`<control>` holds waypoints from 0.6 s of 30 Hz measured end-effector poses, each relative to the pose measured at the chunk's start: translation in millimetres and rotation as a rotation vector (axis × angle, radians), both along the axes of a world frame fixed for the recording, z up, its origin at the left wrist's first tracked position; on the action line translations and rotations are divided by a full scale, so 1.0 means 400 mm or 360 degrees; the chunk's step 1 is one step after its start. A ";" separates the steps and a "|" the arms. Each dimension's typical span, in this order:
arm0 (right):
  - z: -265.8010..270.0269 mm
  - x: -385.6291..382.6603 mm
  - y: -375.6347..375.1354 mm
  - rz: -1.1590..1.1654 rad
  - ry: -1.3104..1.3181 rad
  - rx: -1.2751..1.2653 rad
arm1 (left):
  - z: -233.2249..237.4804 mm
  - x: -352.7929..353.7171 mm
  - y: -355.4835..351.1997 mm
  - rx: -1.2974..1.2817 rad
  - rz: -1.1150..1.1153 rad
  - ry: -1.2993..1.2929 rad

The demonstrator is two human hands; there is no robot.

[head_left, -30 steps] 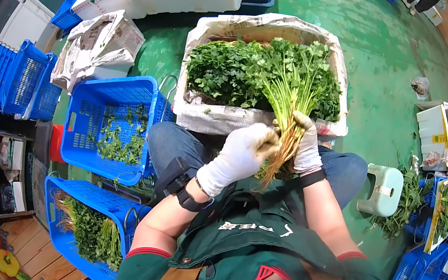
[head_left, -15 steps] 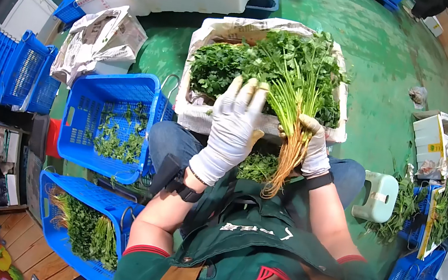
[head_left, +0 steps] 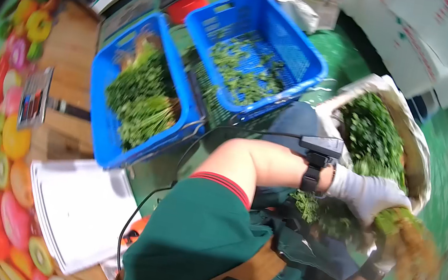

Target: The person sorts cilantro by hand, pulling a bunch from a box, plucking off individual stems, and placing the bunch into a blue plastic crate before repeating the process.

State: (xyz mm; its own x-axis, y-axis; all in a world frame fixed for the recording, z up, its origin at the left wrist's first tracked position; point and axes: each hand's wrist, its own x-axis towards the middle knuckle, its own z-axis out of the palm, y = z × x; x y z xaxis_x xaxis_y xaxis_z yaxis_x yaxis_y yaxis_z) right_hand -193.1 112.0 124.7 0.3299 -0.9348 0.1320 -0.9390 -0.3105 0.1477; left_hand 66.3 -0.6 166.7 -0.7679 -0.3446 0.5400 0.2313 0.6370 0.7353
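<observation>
My left hand (head_left: pixel 367 195), in a white glove, is closed around a bunch of leafy greens with long roots (head_left: pixel 390 222), which looks like coriander or Chinese celery. Its brown roots hang toward the lower right, smeared by motion. Below, my gloved right hand (head_left: pixel 384 256) is close against the bunch; its fingers are blurred and partly hidden by the roots. Beside my left hand stands a paper-lined white box (head_left: pixel 427 154) with more greens (head_left: pixel 374 134) inside. Some loose greens (head_left: pixel 307 206) lie below my left wrist.
One blue basket (head_left: pixel 180 83) to the left holds bunched greens. A second blue basket (head_left: pixel 306 65) has loose leaves in it. A white lid-like tray (head_left: pixel 77 213) lies nearer on the wooden surface. White foam boxes (head_left: pixel 398 36) stand at the back right. A cable (head_left: pixel 128 224) runs past my left arm.
The view has swung left. My left hand has gone from open above the box to closed around the bunch that my right hand held. The bunch has turned, roots toward the right.
</observation>
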 end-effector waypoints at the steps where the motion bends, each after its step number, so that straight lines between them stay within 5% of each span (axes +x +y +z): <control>1: -0.138 -0.069 -0.016 0.0122 -0.0090 -0.0492 | -0.011 0.008 -0.002 0.0338 -0.0037 0.0039; 3: -0.068 0.087 -0.074 -0.0162 -0.1941 0.0408 | -0.027 0.050 -0.012 0.0662 -0.0052 0.0272; 6: 0.075 0.306 -0.150 -0.0170 -0.1743 0.0102 | 0.004 0.153 -0.011 0.1055 -0.0141 0.0781; 7: 0.113 0.378 -0.174 0.0094 -0.1599 -0.0312 | 0.030 0.216 -0.008 0.1265 -0.0131 0.0667; 9: 0.195 0.561 -0.169 -0.0085 -0.2485 0.0203 | 0.007 0.278 -0.017 0.1809 -0.0309 0.0942; 10: 0.231 0.609 -0.160 -0.0074 -0.2702 0.0822 | 0.021 0.324 -0.016 0.1764 -0.0173 0.1058; 13: 0.228 0.731 -0.195 0.0492 -0.3137 0.1073 | 0.039 0.478 0.003 0.1776 -0.0040 0.1467; 15: 0.212 0.725 -0.242 0.0747 -0.3177 0.1466 | 0.063 0.602 0.045 0.1847 0.0143 0.1646; 18: 0.158 0.700 -0.283 0.0301 -0.3015 0.1228 | 0.066 0.845 0.083 0.1384 0.0651 0.1419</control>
